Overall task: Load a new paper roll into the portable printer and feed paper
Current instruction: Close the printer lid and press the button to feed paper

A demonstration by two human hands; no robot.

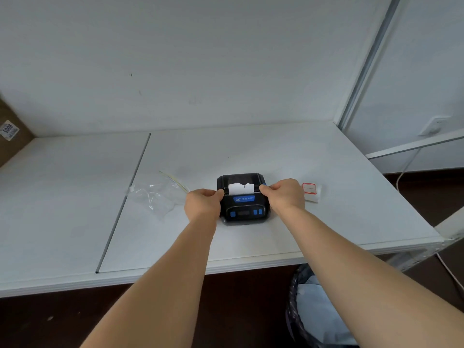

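A small black portable printer [244,209] with blue buttons sits on the white table [276,151]. A short strip of white paper [240,188] with a torn edge sticks up from its slot, in front of the dark lid. My left hand [204,203] grips the printer's left side, thumb at the lid edge. My right hand [285,194] grips the right side, fingertips on the lid's corner beside the paper.
A crumpled clear plastic wrapper [157,194] lies left of the printer. A small label sheet with a red border [310,191] lies to the right. A brown cardboard box [10,136] stands at the far left. A bin with a dark liner [313,310] sits below the table's front edge.
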